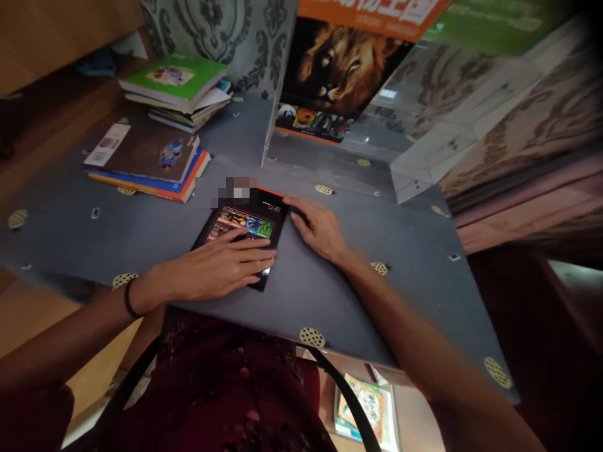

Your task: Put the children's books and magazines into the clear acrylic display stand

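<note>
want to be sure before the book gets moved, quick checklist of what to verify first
1. Left hand flat on the black book: ok.
2. Right hand touching the book's right edge: ok.
3. Book lying flat on the grey table: ok.
4. Either hand actually gripping the book: not ok, both only rest on it.
5. Book stacks at the far left apart from the hands: ok.
6. Anything under the book: cannot tell.

Book (245,226) at table (358,295) centre under both hands; two book stacks (155,157) far left; upright lion book (334,69) behind.
</note>
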Motion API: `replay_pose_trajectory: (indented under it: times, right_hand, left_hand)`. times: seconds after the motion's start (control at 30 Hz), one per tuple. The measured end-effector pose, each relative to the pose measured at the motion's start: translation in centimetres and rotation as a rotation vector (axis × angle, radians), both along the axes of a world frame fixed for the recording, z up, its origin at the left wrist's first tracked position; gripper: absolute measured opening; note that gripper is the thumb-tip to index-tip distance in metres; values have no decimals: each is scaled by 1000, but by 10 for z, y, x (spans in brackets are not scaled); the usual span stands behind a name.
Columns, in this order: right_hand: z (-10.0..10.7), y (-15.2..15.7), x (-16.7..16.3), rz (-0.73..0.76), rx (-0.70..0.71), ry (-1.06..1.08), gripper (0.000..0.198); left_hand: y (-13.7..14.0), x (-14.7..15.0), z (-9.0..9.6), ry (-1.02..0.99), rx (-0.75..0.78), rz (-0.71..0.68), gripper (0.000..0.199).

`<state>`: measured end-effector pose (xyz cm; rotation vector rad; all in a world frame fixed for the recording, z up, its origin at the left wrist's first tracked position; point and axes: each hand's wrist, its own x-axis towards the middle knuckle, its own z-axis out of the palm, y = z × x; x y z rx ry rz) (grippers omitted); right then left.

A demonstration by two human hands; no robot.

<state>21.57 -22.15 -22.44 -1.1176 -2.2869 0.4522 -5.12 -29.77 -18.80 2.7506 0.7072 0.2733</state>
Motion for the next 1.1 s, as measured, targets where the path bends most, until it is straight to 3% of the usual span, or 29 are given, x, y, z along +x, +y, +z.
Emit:
replay_pose_trajectory:
  times: [0.2,0.97,1.1]
  right_hand:
    - [-2,1,0,-5,-1,-20,40]
    - [-6,4,1,11,61,-17,38]
    - [-5,4,1,13,50,-28,38]
  left_hand:
    - [-18,-5,-6,-95,68,11,36]
    - [-69,-17,-10,-102,242,149,35]
    - [-73,-35,-19,-134,322,284,37]
